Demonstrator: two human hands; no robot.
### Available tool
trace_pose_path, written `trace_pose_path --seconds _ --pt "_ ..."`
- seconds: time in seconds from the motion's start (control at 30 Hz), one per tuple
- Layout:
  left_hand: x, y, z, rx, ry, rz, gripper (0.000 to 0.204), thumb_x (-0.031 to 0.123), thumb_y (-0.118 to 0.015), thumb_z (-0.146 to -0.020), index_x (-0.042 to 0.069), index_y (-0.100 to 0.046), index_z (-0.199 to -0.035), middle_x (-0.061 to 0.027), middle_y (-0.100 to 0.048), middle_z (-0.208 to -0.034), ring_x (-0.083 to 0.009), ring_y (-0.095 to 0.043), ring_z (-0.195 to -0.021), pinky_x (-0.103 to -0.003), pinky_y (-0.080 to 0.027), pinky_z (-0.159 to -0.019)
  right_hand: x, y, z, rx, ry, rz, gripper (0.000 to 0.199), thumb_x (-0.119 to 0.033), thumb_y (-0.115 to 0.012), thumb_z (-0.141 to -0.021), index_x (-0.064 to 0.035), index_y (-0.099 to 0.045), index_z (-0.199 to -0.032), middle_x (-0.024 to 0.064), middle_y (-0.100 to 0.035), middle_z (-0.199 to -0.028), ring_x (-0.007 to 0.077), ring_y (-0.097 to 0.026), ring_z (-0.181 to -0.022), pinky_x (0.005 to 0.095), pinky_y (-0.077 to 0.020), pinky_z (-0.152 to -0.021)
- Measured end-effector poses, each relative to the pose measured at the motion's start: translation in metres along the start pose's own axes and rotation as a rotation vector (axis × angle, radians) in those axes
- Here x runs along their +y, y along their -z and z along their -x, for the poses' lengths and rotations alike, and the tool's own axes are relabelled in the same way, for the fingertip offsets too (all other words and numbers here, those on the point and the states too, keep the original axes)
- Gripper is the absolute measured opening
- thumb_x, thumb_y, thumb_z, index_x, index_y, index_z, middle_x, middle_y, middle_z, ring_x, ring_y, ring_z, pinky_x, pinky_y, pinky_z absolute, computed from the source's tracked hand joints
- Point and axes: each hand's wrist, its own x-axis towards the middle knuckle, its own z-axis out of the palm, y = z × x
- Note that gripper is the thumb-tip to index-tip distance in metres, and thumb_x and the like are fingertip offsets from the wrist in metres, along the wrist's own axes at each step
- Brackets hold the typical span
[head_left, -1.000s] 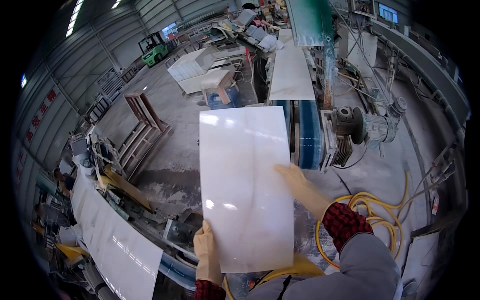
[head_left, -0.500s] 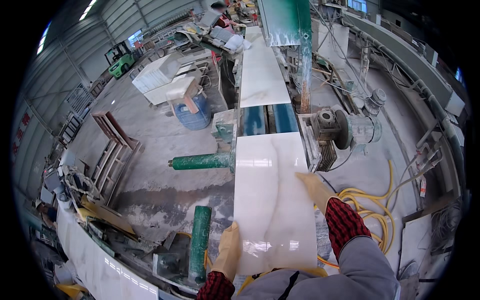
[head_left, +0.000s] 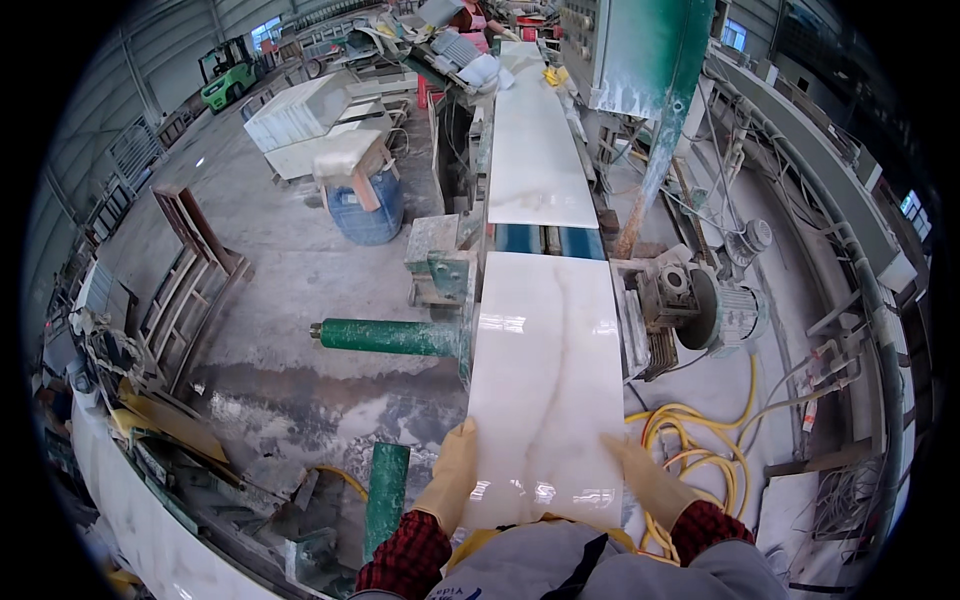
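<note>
A long, glossy white stone slab (head_left: 545, 360) with a faint brown vein lies lengthwise before me, its near end close to my body. My left hand (head_left: 452, 470), in a tan glove, grips the slab's left edge near that end. On the right edge, my right hand (head_left: 645, 475) in a matching glove holds on, with some fingers hidden. Beyond a narrow gap showing blue belts (head_left: 520, 239), a second white slab (head_left: 540, 150) lies in line on the conveyor.
Green rollers (head_left: 390, 338) jut out at left, near a blue drum (head_left: 367, 208). A motor (head_left: 735, 310) sits beside the conveyor at right, with a coiled yellow hose (head_left: 690, 430) below it. A green cabinet (head_left: 640, 55) and a person (head_left: 478, 25) are farther off.
The near slab has moved forward, narrowing the gap to the far slab. My right hand has come back along the right edge, nearer to my body. My left hand still holds the left edge.
</note>
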Motion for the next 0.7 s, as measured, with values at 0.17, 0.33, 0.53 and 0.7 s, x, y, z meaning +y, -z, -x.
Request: trace_pose_path --seconds 0.17,0.33,0.53,0.7 --pt "0.01 -0.008 -0.034 -0.008 -0.09 0.182 0.075 0.065 -0.048 -0.12 0.005 -0.08 -0.152 -0.0165 -0.087 -0.136 -0.0299 -0.081 -0.121 -0.046 -0.06 -0.11 0.0 -0.013 -0.013 0.158 -0.058 -0.019 0.048 -0.032 -0.077 -0.121 0.0019 -0.074 -0.155 0.0115 -0.085 -0.137 0.023 -0.084 -0.115 0.0392 -0.0688 -0.101" --pt "0.037 -0.009 -0.053 -0.026 -0.078 0.187 0.075 0.064 -0.049 -0.121 0.003 -0.081 -0.152 -0.0159 -0.087 -0.132 -0.0288 -0.081 -0.118 -0.044 -0.061 -0.108 -0.01 -0.001 -0.054 0.124 -0.121 -0.192 0.049 -0.03 -0.081 -0.119 0.0026 -0.074 -0.155 0.0139 -0.085 -0.139 0.0252 -0.084 -0.118 0.0418 -0.0694 -0.102" --pt "0.069 -0.011 -0.051 0.016 -0.127 0.126 0.076 0.066 -0.048 -0.122 0.004 -0.082 -0.149 -0.0163 -0.088 -0.13 -0.0294 -0.081 -0.118 -0.045 -0.06 -0.108 0.0 0.007 -0.08 0.091 0.138 -0.021 0.052 -0.044 -0.07 -0.125 -0.0005 -0.076 -0.154 0.014 -0.086 -0.128 0.0228 -0.082 -0.11 0.0419 -0.0668 -0.095" --pt "0.08 -0.013 -0.054 0.081 -0.15 0.048 0.077 0.067 -0.047 -0.121 0.005 -0.083 -0.15 -0.0173 -0.088 -0.135 -0.0329 -0.081 -0.125 -0.048 -0.058 -0.113 -0.001 0.013 -0.097 0.111 -0.012 -0.079 0.057 -0.043 -0.076 -0.121 0.003 -0.074 -0.155 0.0167 -0.085 -0.13 0.0275 -0.083 -0.111 0.0443 -0.0681 -0.097"
